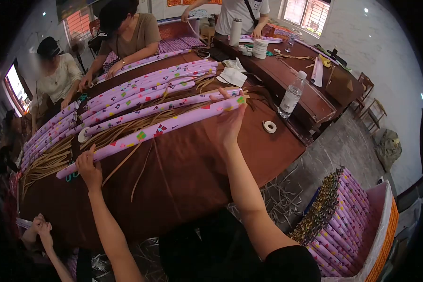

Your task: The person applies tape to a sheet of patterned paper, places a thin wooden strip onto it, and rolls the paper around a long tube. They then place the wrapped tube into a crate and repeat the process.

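A long pink roll (167,126) printed with red, green and dark squares lies slantwise across my front, above the brown tabletop (174,174). My left hand (89,168) is closed round it near its left end. At the far right end my right hand (230,120) holds it, fingers behind and palm at the near side. Just beyond it lies another pink roll (169,104), with a bundle of tan strips (56,162) partly under the rolls. Close to my left hand are scissors with teal handles (71,177), partly hidden.
More pink rolls (145,82) lie further back. A tape roll (269,126) and a water bottle (291,96) stand right. A box of finished rolls (348,225) is on the floor at lower right. Co-workers (129,37) sit and stand around; another person's hands (41,228) are lower left.
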`<state>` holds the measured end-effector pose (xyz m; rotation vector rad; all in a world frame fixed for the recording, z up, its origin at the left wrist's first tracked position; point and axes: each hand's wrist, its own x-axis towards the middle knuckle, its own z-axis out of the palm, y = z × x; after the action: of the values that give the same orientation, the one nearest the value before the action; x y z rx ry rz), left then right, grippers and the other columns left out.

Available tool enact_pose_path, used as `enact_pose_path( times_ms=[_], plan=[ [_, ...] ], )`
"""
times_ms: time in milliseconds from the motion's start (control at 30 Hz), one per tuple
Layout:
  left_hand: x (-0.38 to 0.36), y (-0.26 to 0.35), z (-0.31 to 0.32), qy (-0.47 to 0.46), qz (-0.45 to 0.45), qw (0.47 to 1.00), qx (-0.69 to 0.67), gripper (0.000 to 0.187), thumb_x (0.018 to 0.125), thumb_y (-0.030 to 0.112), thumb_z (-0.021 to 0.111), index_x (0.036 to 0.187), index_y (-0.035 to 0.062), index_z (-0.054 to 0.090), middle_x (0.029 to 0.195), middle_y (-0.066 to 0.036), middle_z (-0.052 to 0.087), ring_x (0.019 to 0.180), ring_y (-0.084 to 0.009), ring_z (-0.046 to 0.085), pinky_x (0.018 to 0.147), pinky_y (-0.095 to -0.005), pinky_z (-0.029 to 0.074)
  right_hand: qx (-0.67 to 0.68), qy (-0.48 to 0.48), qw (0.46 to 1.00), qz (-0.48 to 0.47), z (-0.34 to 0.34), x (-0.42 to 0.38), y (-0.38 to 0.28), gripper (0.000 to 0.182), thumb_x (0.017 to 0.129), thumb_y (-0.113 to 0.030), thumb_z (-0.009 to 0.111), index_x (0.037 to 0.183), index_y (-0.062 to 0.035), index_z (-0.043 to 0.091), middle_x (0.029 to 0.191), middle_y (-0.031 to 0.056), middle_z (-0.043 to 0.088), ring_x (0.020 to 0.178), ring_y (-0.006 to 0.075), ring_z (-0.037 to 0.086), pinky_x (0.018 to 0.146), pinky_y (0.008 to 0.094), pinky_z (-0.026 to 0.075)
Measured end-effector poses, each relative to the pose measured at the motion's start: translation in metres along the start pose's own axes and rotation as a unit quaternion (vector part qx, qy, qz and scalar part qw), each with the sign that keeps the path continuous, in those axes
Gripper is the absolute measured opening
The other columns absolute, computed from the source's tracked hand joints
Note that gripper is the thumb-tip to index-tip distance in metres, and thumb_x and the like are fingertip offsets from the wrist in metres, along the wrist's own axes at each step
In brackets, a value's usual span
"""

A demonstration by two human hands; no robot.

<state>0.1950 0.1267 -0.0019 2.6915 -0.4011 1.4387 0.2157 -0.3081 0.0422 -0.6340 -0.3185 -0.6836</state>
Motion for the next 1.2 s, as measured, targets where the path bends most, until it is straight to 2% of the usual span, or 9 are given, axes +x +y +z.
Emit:
enact_pose_path(
  times_ms=[33,67,133,167,233,433,733,967,1200],
  plan=[
    [0.001,0.002,-0.001,-0.01,-0.006,1.0,-0.001,0.054,0.076,-0.004,0.065,0.128,0.0119,0.059,0.104,-0.008,0.056,0.104,-0.0293,0.053,0.099,-0.0437,0.037,-0.016,-0.029,0.999,-0.034,-0.003,0.0,0.002,0.06,0.1,-0.043,0.05,0.147,-0.0175,0.021,0.133,0.0205,0.054,0.11,0.0329,0.063,0.093,0.0447,0.05],
    [0.001,0.003,-0.001,-0.019,-0.013,1.0,-0.002,0.053,0.077,-0.005,0.065,0.127,0.0115,0.059,0.104,-0.008,0.057,0.105,-0.0294,0.053,0.099,-0.0437,0.037,-0.016,-0.027,0.999,-0.035,0.0,-0.002,0.0,0.06,0.1,-0.043,0.05,0.147,-0.0175,0.021,0.133,0.0205,0.054,0.11,0.0329,0.063,0.093,0.0447,0.05],
    [0.0,0.001,0.001,-0.005,-0.005,1.0,-0.007,0.053,0.076,-0.005,0.065,0.126,0.0116,0.059,0.105,-0.008,0.057,0.105,-0.0295,0.053,0.099,-0.0435,0.037,-0.084,-0.063,0.993,-0.061,0.006,-0.005,-0.004,0.069,0.093,-0.015,0.065,0.147,-0.0168,0.022,0.129,0.0156,0.056,0.112,0.0262,0.06,0.093,0.0385,0.05],
    [0.0,0.0,0.003,0.01,0.002,1.0,-0.012,0.052,0.076,-0.006,0.065,0.125,0.0117,0.06,0.105,-0.008,0.057,0.105,-0.0296,0.053,0.099,-0.0434,0.037,-0.083,-0.062,0.993,-0.061,0.004,-0.004,-0.003,0.069,0.093,-0.015,0.065,0.147,-0.0168,0.022,0.129,0.0156,0.056,0.112,0.0262,0.06,0.093,0.0385,0.05],
    [-0.003,-0.004,0.004,0.008,-0.002,1.0,-0.014,0.052,0.076,-0.006,0.065,0.125,0.0117,0.06,0.105,-0.008,0.057,0.105,-0.0298,0.053,0.099,-0.0434,0.037,-0.138,-0.054,0.986,-0.078,-0.001,-0.002,-0.001,0.073,0.089,0.001,0.065,0.146,-0.016,0.024,0.127,0.0113,0.056,0.11,0.0186,0.058,0.093,0.0329,0.048],
    [-0.003,-0.005,0.003,-0.004,-0.006,1.0,-0.018,0.05,0.078,-0.005,0.064,0.125,0.0117,0.06,0.105,-0.008,0.057,0.105,-0.0301,0.053,0.098,-0.0433,0.037,-0.094,-0.047,0.994,-0.026,-0.004,0.0,-0.003,0.06,0.095,-0.003,0.059,0.144,-0.016,0.028,0.122,0.0064,0.057,0.106,0.0119,0.055,0.089,0.0256,0.046],
    [-0.004,-0.008,0.005,-0.021,-0.018,0.999,-0.017,0.049,0.078,-0.005,0.064,0.124,0.0119,0.06,0.105,-0.008,0.056,0.105,-0.0299,0.052,0.098,-0.0436,0.037,-0.079,-0.041,0.996,-0.003,-0.012,0.0,-0.003,0.053,0.1,-0.016,0.053,0.147,-0.0159,0.029,0.123,0.0021,0.053,0.106,0.0113,0.053,0.091,0.0285,0.043],
    [-0.005,-0.009,0.003,-0.017,-0.025,1.0,-0.007,0.05,0.077,-0.005,0.063,0.124,0.0113,0.06,0.106,-0.009,0.057,0.108,-0.0307,0.052,0.099,-0.0435,0.037,0.01,-0.053,0.998,0.031,-0.008,0.002,-0.009,0.06,0.095,-0.014,0.055,0.148,-0.0143,0.028,0.124,0.0032,0.05,0.107,0.0136,0.054,0.09,0.0295,0.043],
    [-0.003,-0.009,0.001,-0.002,-0.019,1.0,-0.003,0.048,0.079,-0.003,0.062,0.125,0.0111,0.059,0.108,-0.009,0.057,0.109,-0.0316,0.052,0.1,-0.0447,0.036,-0.175,-0.04,0.983,-0.037,-0.015,0.002,-0.001,0.066,0.089,-0.006,0.057,0.148,-0.0126,0.03,0.125,0.004,0.048,0.105,0.0123,0.053,0.086,0.0257,0.044]
  ],
)
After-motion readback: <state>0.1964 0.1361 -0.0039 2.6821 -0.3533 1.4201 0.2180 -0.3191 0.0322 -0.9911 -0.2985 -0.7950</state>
